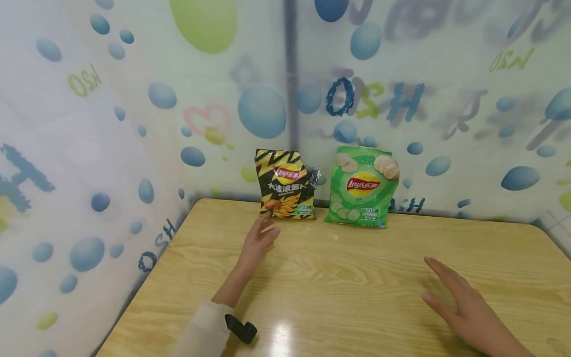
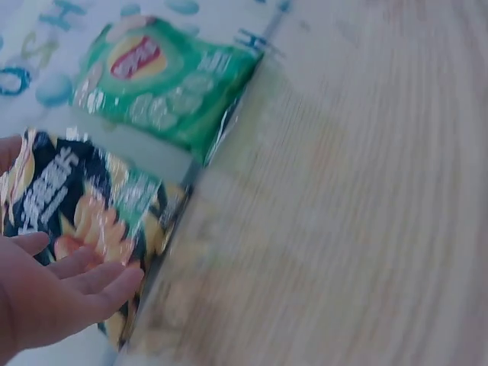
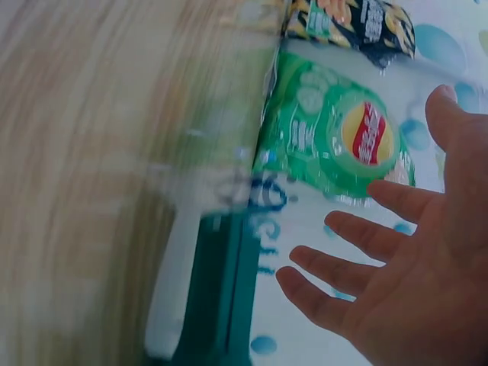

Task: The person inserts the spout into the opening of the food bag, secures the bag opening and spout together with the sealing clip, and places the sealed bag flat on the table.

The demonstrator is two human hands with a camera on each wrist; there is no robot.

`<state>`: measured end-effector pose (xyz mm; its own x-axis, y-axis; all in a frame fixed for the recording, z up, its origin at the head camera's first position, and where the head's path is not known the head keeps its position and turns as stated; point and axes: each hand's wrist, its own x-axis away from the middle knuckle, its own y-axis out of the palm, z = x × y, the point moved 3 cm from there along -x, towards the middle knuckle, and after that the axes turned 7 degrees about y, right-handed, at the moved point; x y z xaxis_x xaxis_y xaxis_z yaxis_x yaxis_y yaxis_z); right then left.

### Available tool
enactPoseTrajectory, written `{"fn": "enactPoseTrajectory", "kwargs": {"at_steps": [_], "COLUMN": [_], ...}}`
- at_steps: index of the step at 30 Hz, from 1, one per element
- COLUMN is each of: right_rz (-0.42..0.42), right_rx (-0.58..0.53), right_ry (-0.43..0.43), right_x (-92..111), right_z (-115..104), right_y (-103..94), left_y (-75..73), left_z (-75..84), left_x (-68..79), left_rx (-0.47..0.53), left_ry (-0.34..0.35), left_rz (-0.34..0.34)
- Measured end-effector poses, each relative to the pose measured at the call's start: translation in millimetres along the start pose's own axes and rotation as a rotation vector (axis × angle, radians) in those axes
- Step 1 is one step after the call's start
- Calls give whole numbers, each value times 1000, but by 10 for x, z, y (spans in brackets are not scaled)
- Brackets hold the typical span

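A black-and-yellow Lay's chip bag [image 1: 285, 191] stands against the wall at the back of the table, with crumpled silver foil at its right side. To its right stands a green Lay's chip bag [image 1: 363, 188]. My left hand [image 1: 257, 242] reaches toward the black-and-yellow bag, fingertips right at its lower left corner. In the left wrist view that hand's loosely spread fingers [image 2: 99, 282] overlap the bag's front. Farther right, my right hand [image 1: 466, 307] is held over the table, fingers extended and thumb apart, nothing in it. The right wrist view shows its spread fingers [image 3: 366, 236] near the green bag.
The wooden table [image 1: 330, 282] has a glossy surface with a bright reflection near the front. A patterned wall covering [image 1: 250, 64] rises behind it and along the left side. A black strap device [image 1: 241, 328] sits on the left sleeve. A dark green strip [image 3: 217, 290] shows in the right wrist view.
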<state>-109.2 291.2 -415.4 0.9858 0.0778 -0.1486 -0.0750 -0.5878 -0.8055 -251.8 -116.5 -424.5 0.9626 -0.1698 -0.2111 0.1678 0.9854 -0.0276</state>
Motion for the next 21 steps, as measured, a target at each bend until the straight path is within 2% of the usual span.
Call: {"fn": "enactPoseTrajectory", "kwargs": {"at_steps": [6, 14, 21], "right_rz": [-8, -77, -106], "right_rx": [19, 88, 122], "right_ry": [30, 132, 128], "right_x": [70, 119, 177], "right_z": [166, 310, 374], "right_y": [-112, -254, -315], "left_y": [372, 861, 1240], "left_z": [13, -101, -125], "left_x": [103, 264, 369], "left_rx": [107, 199, 235], "left_ry": [22, -4, 1], "left_rz": [-102, -274, -426]}}
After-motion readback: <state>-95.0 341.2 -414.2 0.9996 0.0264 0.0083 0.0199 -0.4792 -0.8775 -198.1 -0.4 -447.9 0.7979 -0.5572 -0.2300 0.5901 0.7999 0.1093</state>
